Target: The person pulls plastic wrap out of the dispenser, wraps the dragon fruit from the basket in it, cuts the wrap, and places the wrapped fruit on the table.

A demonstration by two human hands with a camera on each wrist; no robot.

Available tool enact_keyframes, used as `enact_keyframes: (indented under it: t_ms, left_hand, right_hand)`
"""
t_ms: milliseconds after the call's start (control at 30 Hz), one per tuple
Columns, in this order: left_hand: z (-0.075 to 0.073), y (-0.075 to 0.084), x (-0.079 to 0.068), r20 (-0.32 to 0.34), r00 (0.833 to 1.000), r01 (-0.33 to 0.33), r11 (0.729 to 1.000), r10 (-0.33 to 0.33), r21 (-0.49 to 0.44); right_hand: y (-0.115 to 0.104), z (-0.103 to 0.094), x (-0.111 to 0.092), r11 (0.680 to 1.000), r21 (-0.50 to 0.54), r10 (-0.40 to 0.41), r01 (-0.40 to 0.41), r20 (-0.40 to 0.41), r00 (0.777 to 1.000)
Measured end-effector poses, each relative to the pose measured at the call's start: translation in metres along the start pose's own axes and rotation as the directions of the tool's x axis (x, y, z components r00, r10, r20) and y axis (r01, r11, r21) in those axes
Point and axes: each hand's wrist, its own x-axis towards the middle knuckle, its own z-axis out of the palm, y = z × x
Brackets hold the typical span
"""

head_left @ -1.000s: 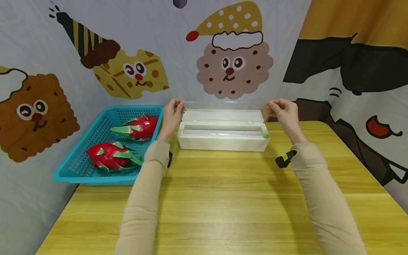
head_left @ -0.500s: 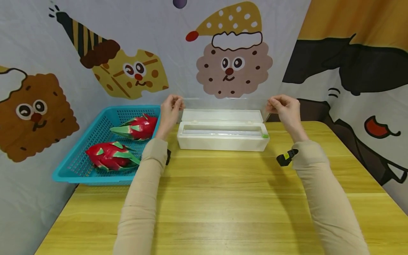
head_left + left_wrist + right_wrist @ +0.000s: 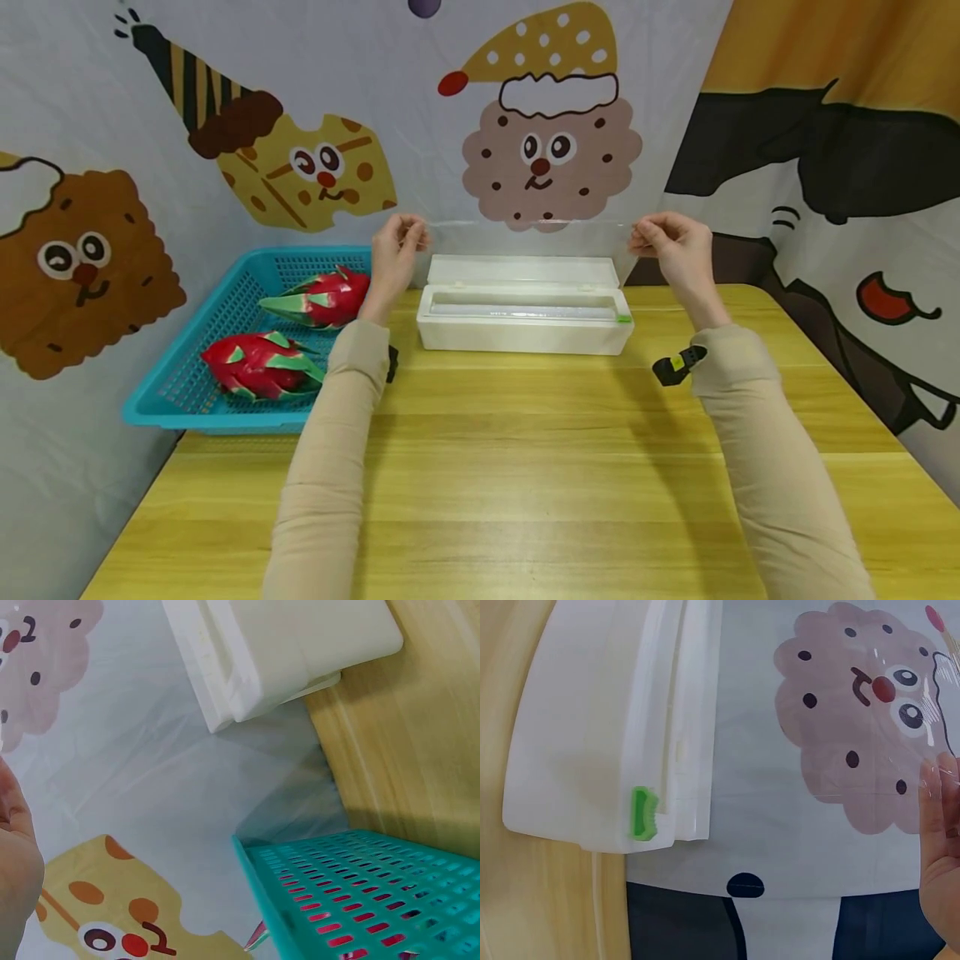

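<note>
A sheet of clear plastic wrap [image 3: 528,237] stretches between my two hands, above and behind the raised lid of a white wrap dispenser box [image 3: 525,336]. My left hand [image 3: 396,254] pinches the sheet's left corner, thumb against fingers. At the right corner my right hand [image 3: 677,257] pinches it the same way. Inside the box a roll of wrap [image 3: 525,312] shows through the long opening. A green slide cutter [image 3: 643,814] sits at the box's right end in the right wrist view. Only part of my left hand [image 3: 15,862] shows in the left wrist view.
Left of the box stands a blue-green plastic basket [image 3: 217,421] holding two dragon fruits, one dragon fruit [image 3: 258,367] nearer and another dragon fruit [image 3: 326,298] behind. The wooden table [image 3: 525,483] meets a cartoon-printed cloth [image 3: 427,150] at the back.
Both hands have risen and spread slightly apart, drawing the plastic wrap's top edge higher above the box. The box, basket and dragon fruits have stayed in place.
</note>
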Motion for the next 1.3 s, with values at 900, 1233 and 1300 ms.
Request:
enact_keyframes:
  t_ms: [900, 1233, 1300]
  left_hand:
    - [-0.005, 0.021, 0.012, -0.075, 0.993, -0.093, 0.994, 0.088, -0.063]
    - [-0.006, 0.008, 0.023, -0.105, 0.988, -0.115, 0.993, 0.11, -0.038]
    - [-0.006, 0.01, 0.024, -0.107, 0.987, -0.123, 0.992, 0.118, -0.04]
  right_hand:
    - [-0.01, -0.007, 0.009, 0.993, 0.072, -0.091, 0.092, -0.028, 0.996]
    - [-0.021, -0.009, 0.009, 0.982, 0.14, -0.12, 0.126, -0.045, 0.992]
    - [-0.023, -0.009, 0.009, 0.977, 0.168, -0.125, 0.131, -0.045, 0.991]
